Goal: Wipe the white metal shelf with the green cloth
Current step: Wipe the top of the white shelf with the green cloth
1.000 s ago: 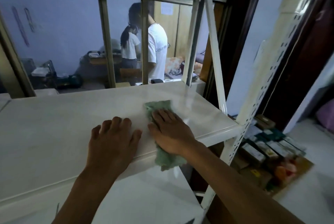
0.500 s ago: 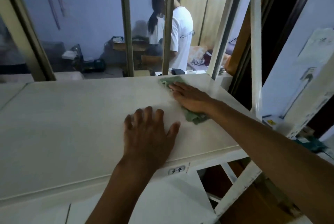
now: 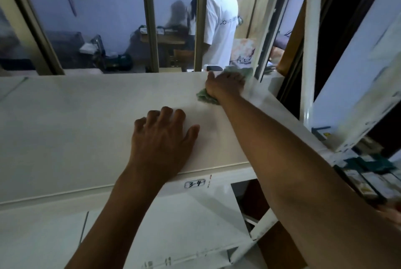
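Note:
The white metal shelf (image 3: 76, 129) spans the view, its top a wide flat board. My right hand (image 3: 224, 85) reaches to the shelf's far right corner and presses the green cloth (image 3: 205, 98) flat against the board; cloth shows at the wrist and past the fingertips. My left hand (image 3: 161, 138) rests palm down near the front edge, fingers slightly curled, holding nothing. A small label reading "3-4" (image 3: 194, 184) sits on the front lip below that hand.
White upright posts (image 3: 308, 51) of the rack rise at the right. A lower shelf (image 3: 162, 236) lies beneath. Vertical bars (image 3: 149, 19) stand behind the shelf; beyond them a person in a white shirt (image 3: 221, 23) stands. Boxes (image 3: 368, 177) lie at lower right.
My right hand has slid the cloth from the front middle of the board away to the far right corner. My left hand has stayed flat on the board.

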